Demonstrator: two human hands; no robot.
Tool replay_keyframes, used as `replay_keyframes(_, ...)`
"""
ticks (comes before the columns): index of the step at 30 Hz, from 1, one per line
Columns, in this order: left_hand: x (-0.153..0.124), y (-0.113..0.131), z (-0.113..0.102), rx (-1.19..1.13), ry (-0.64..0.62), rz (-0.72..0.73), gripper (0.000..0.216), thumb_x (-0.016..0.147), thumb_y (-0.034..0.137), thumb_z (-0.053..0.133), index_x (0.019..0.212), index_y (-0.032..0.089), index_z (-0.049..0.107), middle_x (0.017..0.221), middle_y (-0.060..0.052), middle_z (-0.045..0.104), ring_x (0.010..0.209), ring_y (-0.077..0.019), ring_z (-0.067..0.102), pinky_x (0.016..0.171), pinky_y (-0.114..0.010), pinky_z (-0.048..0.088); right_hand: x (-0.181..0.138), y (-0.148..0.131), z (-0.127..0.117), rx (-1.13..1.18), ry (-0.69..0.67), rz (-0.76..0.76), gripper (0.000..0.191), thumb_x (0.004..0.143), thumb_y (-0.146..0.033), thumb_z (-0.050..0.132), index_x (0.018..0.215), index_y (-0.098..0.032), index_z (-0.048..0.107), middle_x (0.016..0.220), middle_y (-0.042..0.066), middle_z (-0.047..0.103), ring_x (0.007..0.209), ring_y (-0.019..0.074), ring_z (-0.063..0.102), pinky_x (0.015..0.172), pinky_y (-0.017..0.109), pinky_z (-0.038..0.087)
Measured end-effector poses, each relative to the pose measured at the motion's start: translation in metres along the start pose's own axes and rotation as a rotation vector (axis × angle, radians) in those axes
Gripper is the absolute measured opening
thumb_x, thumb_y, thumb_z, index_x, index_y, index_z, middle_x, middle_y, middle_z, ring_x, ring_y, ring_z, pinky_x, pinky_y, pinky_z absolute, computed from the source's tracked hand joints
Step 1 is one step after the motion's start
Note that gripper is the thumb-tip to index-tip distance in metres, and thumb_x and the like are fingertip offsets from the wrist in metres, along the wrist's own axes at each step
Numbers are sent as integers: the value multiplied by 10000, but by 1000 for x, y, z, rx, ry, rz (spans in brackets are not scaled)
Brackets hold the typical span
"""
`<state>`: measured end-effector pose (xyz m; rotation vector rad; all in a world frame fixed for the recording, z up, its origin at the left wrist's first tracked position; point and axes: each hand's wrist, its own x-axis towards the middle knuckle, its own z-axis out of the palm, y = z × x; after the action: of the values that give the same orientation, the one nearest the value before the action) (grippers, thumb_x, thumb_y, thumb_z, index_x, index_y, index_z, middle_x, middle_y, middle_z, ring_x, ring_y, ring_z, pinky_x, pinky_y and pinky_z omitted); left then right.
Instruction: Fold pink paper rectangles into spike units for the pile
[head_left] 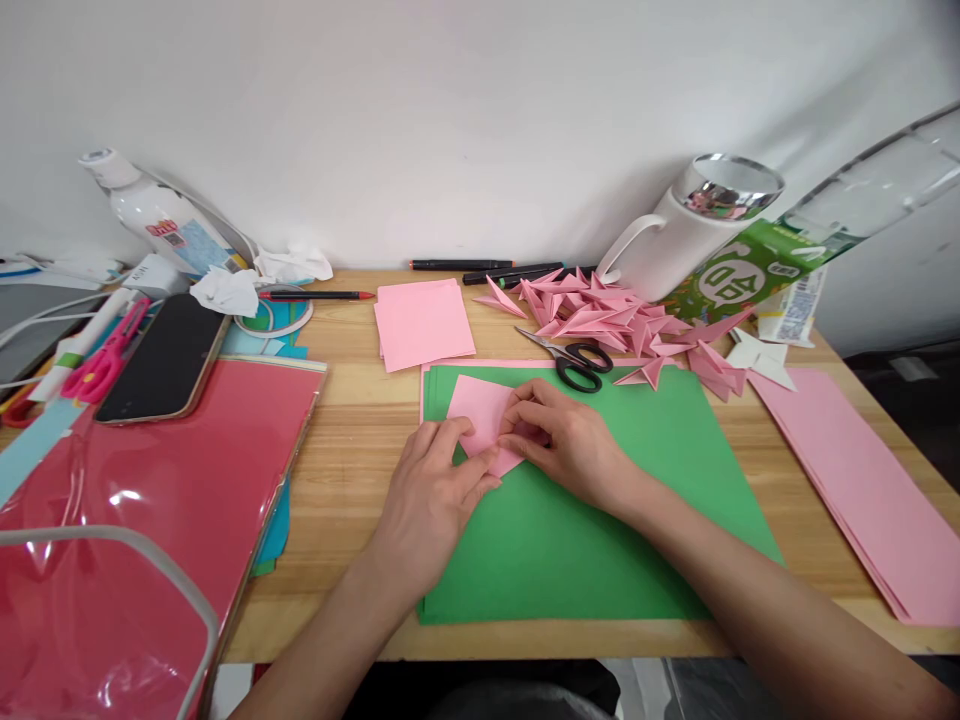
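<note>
Left hand point(433, 490) and right hand point(566, 430) hold pink paper point(476, 400) at frame centre; folded pink pieces point(600, 318) lie toward the upper right.

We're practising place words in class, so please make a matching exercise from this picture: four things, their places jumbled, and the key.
Things
1. Pink square
2. Black-handled scissors
3. Phone
4. White mug

Places
A. Beside the pink scissors
B. Next to the green packet
C. Touched by the left hand and right hand
D. Across the far edge of the green paper

Pairs: 1-C, 2-D, 3-A, 4-B
</note>
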<state>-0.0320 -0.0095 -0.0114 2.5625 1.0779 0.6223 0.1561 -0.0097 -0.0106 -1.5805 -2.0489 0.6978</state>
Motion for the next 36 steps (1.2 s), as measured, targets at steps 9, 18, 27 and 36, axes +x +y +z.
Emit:
replay_keyframes(9, 1, 1, -3, -56, -39, -46, 166, 853, 261, 530, 890, 204, 682, 1111, -76, 539, 904, -209, 449, 797, -374, 449, -3, -4, -12, -46, -141, -126, 91, 831, -245, 572, 775, -191, 620, 1035, 67, 511, 871, 160, 555, 744, 292, 473)
replay_keyframes(18, 8, 8, -4, -30, -56, -99, 152, 823, 282, 567, 803, 191, 688, 1004, -68, 553, 857, -207, 451, 769, -370, 457, -7, -13, -16, -71, -185, -100, 64, 807, -216, 608, 774, -196, 658, 1103, 72, 474, 901, 170, 547, 761, 330, 479)
replay_keyframes(27, 8, 15, 1, 104, -47, -116, 136, 804, 294, 588, 803, 193, 680, 980, -63, 553, 861, -207, 467, 772, -367, 445, -6, -11, -28, -258, -219, -54, 120, 822, -240, 587, 796, -228, 703, 813, 57, 544, 791, 183, 561, 633, 275, 427)
replay_keyframes(36, 6, 15, 1, 187, -40, -98, 131, 821, 284, 571, 815, 207, 677, 1012, -62, 574, 855, -203, 500, 761, -366, 438, -9, 6, -45, -314, -212, -38, 93, 776, -204, 612, 723, -220, 686, 756, 35, 606, 646, 153, 566, 537, 247, 359)
